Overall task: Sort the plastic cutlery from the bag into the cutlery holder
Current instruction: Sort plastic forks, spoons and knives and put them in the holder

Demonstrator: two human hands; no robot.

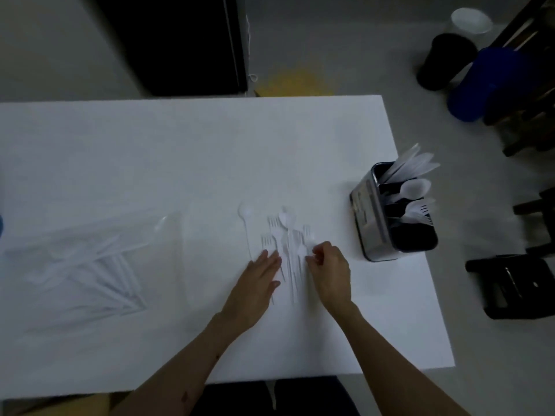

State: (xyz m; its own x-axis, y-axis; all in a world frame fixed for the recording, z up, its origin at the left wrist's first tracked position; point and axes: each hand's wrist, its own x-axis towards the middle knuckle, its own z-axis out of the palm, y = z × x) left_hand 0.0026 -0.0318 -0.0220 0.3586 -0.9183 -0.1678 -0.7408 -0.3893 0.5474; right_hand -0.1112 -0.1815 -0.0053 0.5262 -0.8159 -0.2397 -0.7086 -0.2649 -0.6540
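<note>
A loose pile of white plastic cutlery point(286, 235), forks and spoons, lies on the white table point(180, 145) in front of me. My left hand point(258, 283) lies flat on the pile's left side, fingers straight. At the pile's right edge my right hand point(329, 271) has its fingers curled, pinching a white piece. One spoon point(247, 217) lies apart at the left. The dark metal cutlery holder point(378, 223) stands at the right table edge with knives, spoons and forks in separate compartments. A clear plastic bag point(90, 265) with more cutlery lies at the left.
The table's right edge runs just past the holder. On the floor beyond are a black bin point(447, 61), a blue container point(486, 85), a white bowl-like thing point(471, 21) and dark stools point(516, 283). A dark cabinet point(180, 40) stands behind the table.
</note>
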